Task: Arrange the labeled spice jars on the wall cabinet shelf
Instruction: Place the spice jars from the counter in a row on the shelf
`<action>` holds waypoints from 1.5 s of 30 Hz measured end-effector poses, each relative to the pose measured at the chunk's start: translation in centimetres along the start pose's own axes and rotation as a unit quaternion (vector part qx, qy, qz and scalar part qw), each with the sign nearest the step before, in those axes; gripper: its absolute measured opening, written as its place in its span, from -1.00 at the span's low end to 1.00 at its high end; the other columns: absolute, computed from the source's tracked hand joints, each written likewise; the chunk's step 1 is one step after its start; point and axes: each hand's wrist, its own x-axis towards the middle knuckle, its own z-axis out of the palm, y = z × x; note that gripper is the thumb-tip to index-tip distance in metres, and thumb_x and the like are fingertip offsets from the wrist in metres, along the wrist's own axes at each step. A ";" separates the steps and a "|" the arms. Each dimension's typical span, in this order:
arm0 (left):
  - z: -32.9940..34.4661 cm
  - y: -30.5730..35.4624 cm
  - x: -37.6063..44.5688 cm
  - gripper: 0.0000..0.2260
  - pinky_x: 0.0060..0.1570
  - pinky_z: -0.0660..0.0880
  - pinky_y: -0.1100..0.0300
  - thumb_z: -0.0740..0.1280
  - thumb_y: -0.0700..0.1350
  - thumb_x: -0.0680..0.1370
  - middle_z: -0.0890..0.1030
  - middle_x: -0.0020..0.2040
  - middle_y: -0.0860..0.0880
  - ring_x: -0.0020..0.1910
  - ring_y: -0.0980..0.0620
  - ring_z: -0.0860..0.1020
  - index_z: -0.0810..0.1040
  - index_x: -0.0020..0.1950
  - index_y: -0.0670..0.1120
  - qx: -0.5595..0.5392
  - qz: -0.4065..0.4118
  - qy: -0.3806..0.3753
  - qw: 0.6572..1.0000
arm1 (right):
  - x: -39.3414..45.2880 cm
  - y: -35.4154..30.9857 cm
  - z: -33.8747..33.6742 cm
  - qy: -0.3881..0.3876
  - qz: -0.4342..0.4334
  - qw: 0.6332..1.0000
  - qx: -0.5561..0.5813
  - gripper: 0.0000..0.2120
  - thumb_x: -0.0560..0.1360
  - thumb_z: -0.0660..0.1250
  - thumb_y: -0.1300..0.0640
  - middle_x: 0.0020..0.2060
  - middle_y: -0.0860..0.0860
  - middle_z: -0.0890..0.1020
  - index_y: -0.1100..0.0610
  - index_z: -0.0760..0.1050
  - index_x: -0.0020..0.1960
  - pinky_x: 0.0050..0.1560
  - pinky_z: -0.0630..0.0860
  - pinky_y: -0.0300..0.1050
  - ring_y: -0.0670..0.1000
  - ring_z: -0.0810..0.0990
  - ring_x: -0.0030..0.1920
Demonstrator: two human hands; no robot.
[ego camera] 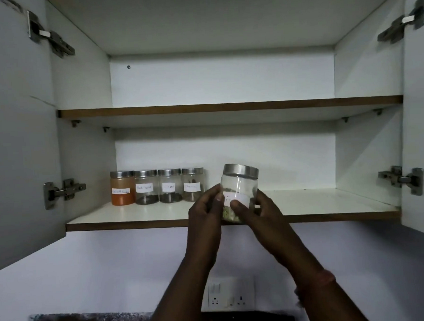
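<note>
A clear spice jar (239, 183) with a steel lid and a white label is held in front of the lower shelf (135, 217), slightly tilted. My left hand (205, 212) grips its left side and my right hand (258, 213) its right side, thumbs over the label. Pale green seeds lie in its bottom. At the shelf's back left stands a row of several labeled jars: an orange powder jar (122, 188), a black pepper jar (146, 187), a third jar (169, 186) and a fourth jar (192, 184).
The upper shelf (228, 107) holds nothing in view. Both cabinet doors stand open, with hinges (64, 191) on each side. The lower shelf's right half (331, 200) is bare. A switch and socket plate (228, 295) is on the wall below.
</note>
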 end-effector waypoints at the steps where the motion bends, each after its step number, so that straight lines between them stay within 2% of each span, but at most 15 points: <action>1: 0.0 0.3 0.9 -0.76 0.28 0.57 0.01 0.34 -0.05 0.64 0.71 0.18 0.10 0.20 0.13 0.66 0.62 0.29 0.11 0.014 0.009 -0.005 1.000 | 1.0 -0.4 -0.2 0.006 -0.004 1.000 0.003 -0.64 0.49 0.47 -0.19 0.12 -0.15 0.65 -0.21 0.52 0.25 -0.02 0.62 -0.31 -0.20 0.69 0.04; 3: -0.2 0.6 2.8 -0.72 0.28 0.55 0.08 0.35 -0.04 0.63 0.68 0.23 0.13 0.22 0.16 0.64 0.60 0.34 0.10 0.057 0.022 -0.022 0.998 | 3.0 -0.8 -0.4 0.015 -0.003 1.000 0.013 -0.70 0.48 0.51 -0.08 0.01 -0.20 0.67 -0.16 0.55 0.18 -0.22 0.55 -0.47 -0.28 0.70 -0.08; 5: -0.5 0.6 4.7 -0.69 0.25 0.54 0.11 0.37 -0.02 0.61 0.65 0.26 0.12 0.24 0.11 0.62 0.58 0.36 0.11 0.116 0.023 -0.026 0.993 | 5.2 -0.4 -0.4 0.027 0.009 1.000 0.010 -0.68 0.46 0.55 0.01 -0.04 -0.25 0.63 -0.11 0.52 0.14 -0.29 0.49 -0.54 -0.29 0.68 -0.15; 7: -0.8 0.1 6.6 -0.69 0.15 0.56 0.13 0.38 -0.04 0.60 0.64 0.19 0.09 0.17 0.03 0.63 0.59 0.35 0.09 0.190 0.015 -0.019 0.982 | 7.1 0.5 0.0 0.036 0.022 0.999 -0.015 -0.53 0.44 0.57 0.08 -0.05 -0.27 0.55 -0.02 0.48 0.27 -0.32 0.49 -0.51 -0.30 0.60 -0.16; 10: -0.8 -1.1 8.8 -0.68 0.21 0.59 -0.05 0.35 -0.10 0.62 0.66 0.05 0.02 0.09 -0.05 0.66 0.57 0.38 -0.03 0.253 -0.009 -0.032 0.967 | 9.8 2.1 0.9 0.029 0.052 0.997 -0.048 -0.36 0.41 0.58 0.13 0.06 -0.09 0.56 0.16 0.41 0.42 -0.11 0.58 -0.39 -0.17 0.60 -0.02; 13: -0.9 -2.7 10.8 -0.69 0.23 0.57 -0.15 0.34 -0.15 0.62 0.70 0.05 -0.12 0.10 -0.13 0.67 0.58 0.36 -0.13 0.298 -0.021 -0.037 0.953 | 12.4 3.7 1.7 0.005 0.090 0.993 -0.073 -0.30 0.40 0.58 0.13 0.32 0.17 0.51 0.21 0.36 0.45 0.28 0.60 0.06 0.14 0.60 0.25; 17: -0.1 -3.7 12.8 -0.79 0.24 0.56 -0.16 0.33 -0.22 0.60 0.70 0.10 -0.16 0.14 -0.17 0.65 0.66 0.19 -0.16 0.330 -0.037 -0.075 0.940 | 15.6 5.2 2.1 0.012 0.102 0.991 -0.088 -0.33 0.36 0.58 0.19 0.30 0.22 0.56 0.28 0.42 0.40 0.32 0.56 0.13 0.19 0.60 0.27; 20: 0.0 -4.6 14.2 -0.76 0.33 0.51 -0.03 0.27 -0.29 0.60 0.66 0.21 -0.21 0.23 -0.21 0.61 0.62 0.23 -0.23 0.357 -0.058 -0.108 0.926 | 18.0 5.9 2.7 0.007 0.098 0.989 -0.109 -0.46 0.38 0.54 0.25 0.23 0.26 0.63 0.34 0.50 0.32 0.28 0.58 0.09 0.22 0.63 0.22; 23: -0.5 -5.4 15.1 -0.76 0.28 0.50 -0.19 0.23 -0.36 0.57 0.67 0.14 -0.28 0.18 -0.26 0.62 0.60 0.18 -0.31 0.366 -0.062 -0.123 0.920 | 19.3 6.6 3.9 0.002 0.100 0.988 -0.118 -0.50 0.40 0.51 0.27 0.20 0.28 0.65 0.37 0.51 0.30 0.25 0.60 0.03 0.24 0.64 0.21; 27: -0.2 -5.8 15.5 -0.78 0.28 0.48 -0.13 0.24 -0.28 0.63 0.64 0.17 -0.27 0.19 -0.22 0.60 0.52 0.24 -0.31 0.410 -0.032 -0.121 0.903 | 20.4 7.8 4.7 -0.010 0.091 0.989 -0.118 -0.50 0.42 0.51 0.25 0.21 0.27 0.64 0.34 0.50 0.32 0.28 0.58 0.10 0.23 0.64 0.22; 31: -0.1 -6.0 15.5 -0.84 0.22 0.52 -0.13 0.23 -0.30 0.61 0.64 0.11 -0.31 0.17 -0.27 0.60 0.54 0.13 -0.33 0.416 -0.034 -0.092 0.904 | 20.6 8.1 5.4 -0.022 0.083 0.990 -0.116 -0.45 0.44 0.55 0.21 0.24 0.25 0.63 0.31 0.47 0.35 0.29 0.58 0.10 0.21 0.64 0.24; 33: -0.2 -5.9 15.7 -0.85 0.19 0.53 -0.09 0.25 -0.32 0.58 0.65 0.08 -0.29 0.15 -0.23 0.61 0.56 0.08 -0.33 0.431 -0.033 -0.088 0.897 | 20.6 8.2 5.7 -0.034 0.080 0.989 -0.123 -0.41 0.47 0.53 0.17 0.28 0.22 0.61 0.30 0.40 0.40 0.31 0.55 0.03 0.17 0.62 0.25; 37: -0.4 -5.7 15.4 -0.90 0.04 0.48 0.10 0.31 -0.31 0.53 0.64 0.03 -0.24 0.08 -0.16 0.61 0.57 0.01 -0.30 0.476 -0.004 -0.078 0.876 | 20.0 8.1 5.8 -0.067 0.092 0.982 -0.149 -0.37 0.50 0.50 0.10 0.28 0.14 0.58 0.27 0.28 0.42 0.11 0.46 -0.17 0.04 0.57 0.15; 42: -0.4 -5.3 15.1 -0.91 -0.06 0.40 0.12 0.27 -0.24 0.58 0.64 0.01 -0.24 0.06 -0.16 0.60 0.52 -0.09 -0.21 0.488 0.000 -0.062 0.871 | 19.3 7.4 5.7 -0.072 0.111 0.973 -0.191 -0.27 0.58 0.41 0.09 0.41 0.26 0.48 0.38 0.12 0.54 0.39 0.44 0.01 0.19 0.49 0.41; 45: -0.3 -4.5 14.3 -0.88 -0.04 0.43 0.07 0.24 -0.25 0.58 0.64 -0.01 -0.27 0.06 -0.22 0.61 0.55 -0.10 -0.23 0.480 0.020 -0.044 0.876 | 18.4 6.2 5.5 -0.045 0.104 0.972 -0.206 -0.35 0.58 0.40 0.03 0.41 0.30 0.44 0.35 0.22 0.47 0.38 0.45 0.05 0.26 0.48 0.41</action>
